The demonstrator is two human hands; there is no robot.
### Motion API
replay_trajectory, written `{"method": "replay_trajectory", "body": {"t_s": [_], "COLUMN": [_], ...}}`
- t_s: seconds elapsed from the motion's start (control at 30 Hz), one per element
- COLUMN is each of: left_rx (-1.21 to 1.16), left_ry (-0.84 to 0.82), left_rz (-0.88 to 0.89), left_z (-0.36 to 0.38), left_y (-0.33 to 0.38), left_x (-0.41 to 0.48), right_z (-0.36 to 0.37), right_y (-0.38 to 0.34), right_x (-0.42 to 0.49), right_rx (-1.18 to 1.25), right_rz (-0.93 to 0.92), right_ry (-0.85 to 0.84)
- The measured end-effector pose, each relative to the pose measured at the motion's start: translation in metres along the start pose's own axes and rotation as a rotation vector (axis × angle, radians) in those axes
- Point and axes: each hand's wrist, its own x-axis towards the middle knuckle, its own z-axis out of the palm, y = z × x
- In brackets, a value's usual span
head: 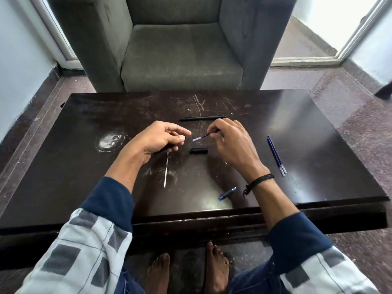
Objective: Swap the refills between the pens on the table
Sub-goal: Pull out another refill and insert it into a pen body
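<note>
- table (84, 166): dark and scratched, with a white smear left of centre.
- pale refill (166, 170): lies loose on the table, lower left of centre, just below the left hand. It's out of any pen.
- left hand (158, 139): fingers curled round a dark barrel piece (183, 137). The piece is mostly hidden; its end seems to face right.
- short black piece (198, 151): on the table between the hands, centre frame.
- black pen body (202, 118): lies flat above the hands, untouched.
- right hand (230, 145): pinches the blue refill (204, 136) with its tip aimed at the left hand. The tip is near the barrel end but not in it.
- blue cap (227, 193): lower centre, beside the right wrist.
- two blue sticks (276, 155): right side, lying side by side. Can't tell if they are barrels or refills.
- Progress, as a judgement: the pens are stripped and the refills are out, so roughly halfway. The blue refill looks about to go into the dark barrel. Still to do: seat it, fit the pale refill into a blue body, and close both pens.
</note>
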Motion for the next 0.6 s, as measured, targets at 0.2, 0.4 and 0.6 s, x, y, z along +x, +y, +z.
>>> {"method": "replay_trajectory", "body": {"t_s": [0.2, 0.4, 0.6], "left_rx": [-0.001, -0.017, -0.055], "left_ry": [-0.073, -0.060, -0.042], "left_rz": [0.036, 0.000, -0.001], "left_z": [0.013, 0.016, 0.017], "left_y": [0.005, 0.006, 0.006], "left_x": [-0.003, -0.003, -0.005], "right_z": [-0.007, -0.006, -0.008], "right_y": [0.001, -0.002, -0.003], "right_x": [0.002, 0.002, 0.003], "right_rx": [0.014, 0.025, 0.010], "right_rz": [0.103, 0.126, 0.105], "right_ry": [0.003, 0.001, -0.026]}}
